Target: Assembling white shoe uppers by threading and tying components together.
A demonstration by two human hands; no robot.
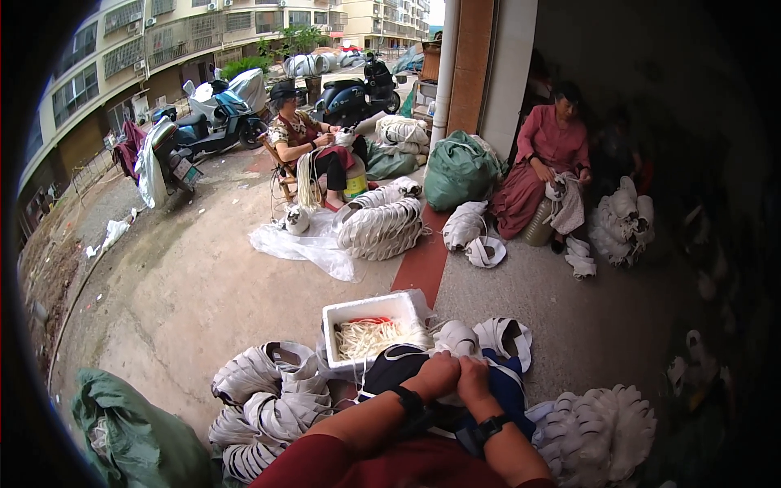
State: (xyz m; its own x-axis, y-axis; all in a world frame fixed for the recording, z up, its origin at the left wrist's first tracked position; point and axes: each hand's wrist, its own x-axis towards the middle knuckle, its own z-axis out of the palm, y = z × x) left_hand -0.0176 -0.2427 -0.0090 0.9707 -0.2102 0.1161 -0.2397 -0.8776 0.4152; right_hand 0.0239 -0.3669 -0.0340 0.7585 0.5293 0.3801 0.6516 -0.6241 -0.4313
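My left hand [438,376] and my right hand [473,381] are side by side over my lap, both closed with the fingers curled in. They grip a white shoe upper [455,337], whose rounded end shows just beyond the knuckles. What the fingertips pinch is hidden. Beneath lies dark blue cloth [506,389] across my lap. Just past my left hand stands a white foam box [332,332] with loose cream-white laces [366,340] and a few red ones inside. Another white shoe upper [504,340] rests beyond my right hand.
Nested white shoe uppers [268,411] are piled at my left, and another bundle [598,431] sits at my right. A green sack [134,431] stands at the near left. Two seated people [305,138] [553,154] handle white pieces farther off, among bundles and a green sack [462,172].
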